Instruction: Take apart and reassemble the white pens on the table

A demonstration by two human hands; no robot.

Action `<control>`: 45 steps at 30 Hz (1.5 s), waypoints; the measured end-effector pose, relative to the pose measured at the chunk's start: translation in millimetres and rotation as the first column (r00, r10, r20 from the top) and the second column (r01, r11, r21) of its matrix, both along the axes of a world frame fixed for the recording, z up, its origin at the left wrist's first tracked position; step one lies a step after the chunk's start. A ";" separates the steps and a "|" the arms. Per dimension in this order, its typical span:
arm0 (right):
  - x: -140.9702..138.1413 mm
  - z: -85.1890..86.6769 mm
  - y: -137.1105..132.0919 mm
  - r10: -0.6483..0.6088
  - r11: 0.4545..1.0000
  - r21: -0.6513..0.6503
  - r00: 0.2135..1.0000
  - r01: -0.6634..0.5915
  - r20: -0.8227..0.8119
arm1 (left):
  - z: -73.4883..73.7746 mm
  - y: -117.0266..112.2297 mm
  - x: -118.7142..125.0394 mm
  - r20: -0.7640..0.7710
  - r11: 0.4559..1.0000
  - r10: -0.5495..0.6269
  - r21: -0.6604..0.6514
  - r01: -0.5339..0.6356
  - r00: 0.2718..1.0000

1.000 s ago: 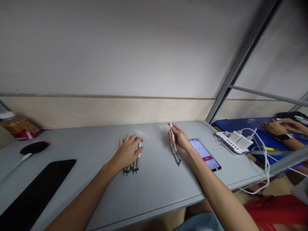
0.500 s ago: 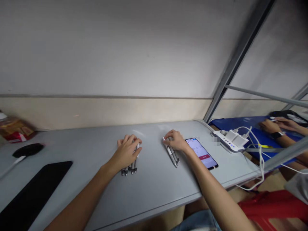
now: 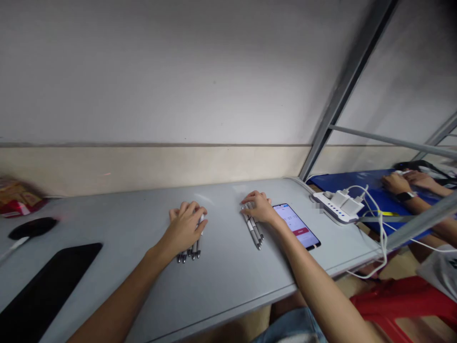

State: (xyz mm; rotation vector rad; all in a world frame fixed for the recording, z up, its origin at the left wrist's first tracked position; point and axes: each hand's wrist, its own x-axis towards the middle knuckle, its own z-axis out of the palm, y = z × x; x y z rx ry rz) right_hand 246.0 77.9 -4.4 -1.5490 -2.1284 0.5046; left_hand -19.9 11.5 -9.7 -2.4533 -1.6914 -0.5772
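Note:
My left hand (image 3: 187,221) curls over a row of several grey-and-white pens (image 3: 193,250) lying on the grey desk. Their metal tips point towards me, while the palm and fingers hide their upper parts. To the right, my right hand (image 3: 259,207) has its fingers bent around the far ends of a smaller bunch of pens (image 3: 254,232). These also lie on the desk with tips towards me, slightly slanted. Beside the right wrist lies a phone (image 3: 300,226) with its screen lit.
A white power strip (image 3: 333,208) with plugged-in chargers and cables stands right of the phone. At left are a black mat (image 3: 53,290), a black oval object (image 3: 34,228) and a red-brown package (image 3: 19,199). Another person's hands (image 3: 398,183) are over a blue table (image 3: 335,183) beyond a metal frame.
The right fingers have drawn over the pen end that stuck out, and that bunch lies closer together. My left hand stays on its pens. The view has shifted slightly.

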 end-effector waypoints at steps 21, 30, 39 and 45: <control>-27.9 0.6 -23.7 0.329 0.920 0.248 0.943 -0.305 -0.060 | 8.1 -14.1 28.7 0.099 0.983 -0.061 -0.168 0.077 0.993; -26.7 6.3 -24.7 0.538 0.842 0.175 0.813 -0.510 -0.221 | 16.0 -11.9 28.9 0.359 0.977 -0.050 -0.174 0.120 0.932; -23.5 9.8 -22.1 0.259 0.904 -0.148 0.790 -0.401 -0.556 | 8.9 -4.9 19.4 0.126 0.994 -0.107 -0.018 0.110 0.986; -23.6 11.9 -25.7 0.178 0.787 -0.322 0.693 -0.527 -0.699 | 12.5 -4.7 16.9 0.069 0.993 -0.115 0.041 0.112 0.991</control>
